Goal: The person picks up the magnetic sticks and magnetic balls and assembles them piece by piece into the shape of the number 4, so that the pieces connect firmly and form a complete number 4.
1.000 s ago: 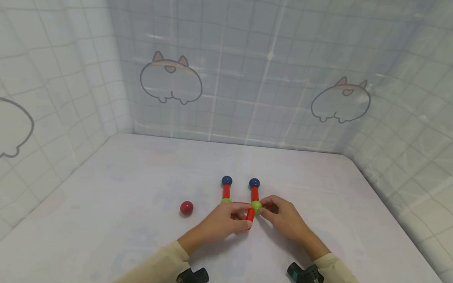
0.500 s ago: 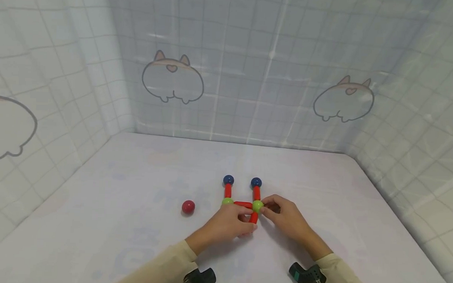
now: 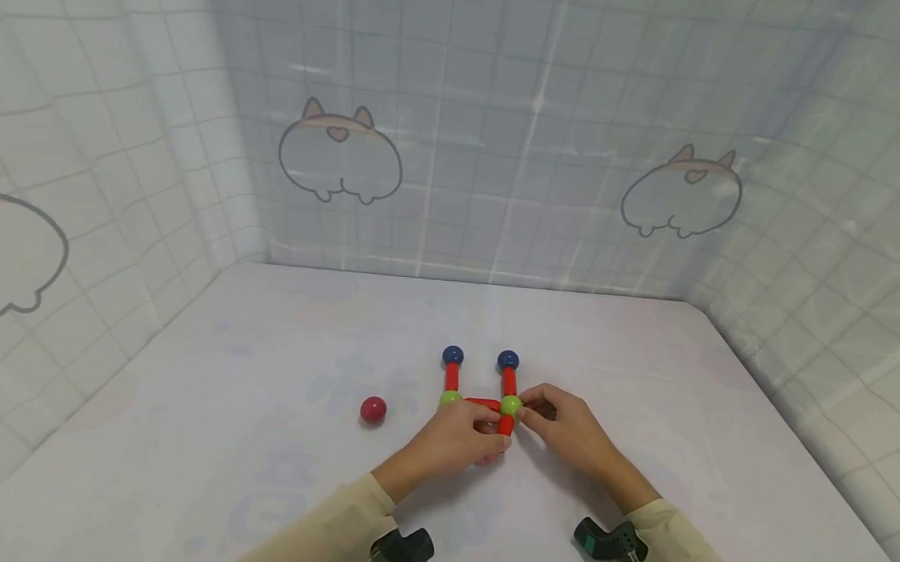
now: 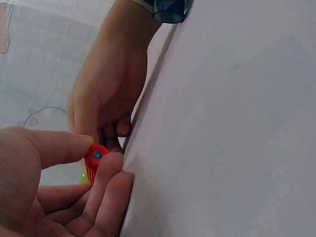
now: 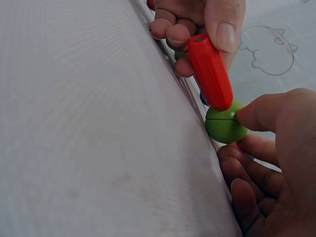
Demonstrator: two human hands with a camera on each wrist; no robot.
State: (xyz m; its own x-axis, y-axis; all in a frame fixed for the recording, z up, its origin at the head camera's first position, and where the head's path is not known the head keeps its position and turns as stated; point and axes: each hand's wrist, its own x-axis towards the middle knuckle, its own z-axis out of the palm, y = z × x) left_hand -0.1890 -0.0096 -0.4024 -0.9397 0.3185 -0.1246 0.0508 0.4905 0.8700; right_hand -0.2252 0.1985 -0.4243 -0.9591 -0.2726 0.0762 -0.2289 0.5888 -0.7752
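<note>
My left hand [image 3: 452, 436] pinches a short red rod [image 5: 211, 74] between thumb and fingers. One end of this rod meets a green ball [image 3: 511, 406]; its free end shows a round metallic spot in the left wrist view. Thumb and fingers of my right hand [image 3: 569, 432] grip that green ball from the right. Another red rod [image 3: 483, 404] links it to a second green ball [image 3: 450, 398], partly behind my left hand. From each green ball a red rod runs away from me to a blue ball, one on the left [image 3: 453, 355] and one on the right [image 3: 508, 361].
A loose red ball [image 3: 373, 410] lies on the pale tabletop [image 3: 265, 456], left of the joined pieces. Curtain-like sheets with a grid and cartoon animal prints [image 3: 340, 157] stand behind and at both sides. Each wrist wears a dark device [image 3: 610, 540].
My left fingers have drawn back from the green ball and shifted slightly right, uncovering the cross rod. The pinched rod has changed its angle a little. My right hand keeps its grip.
</note>
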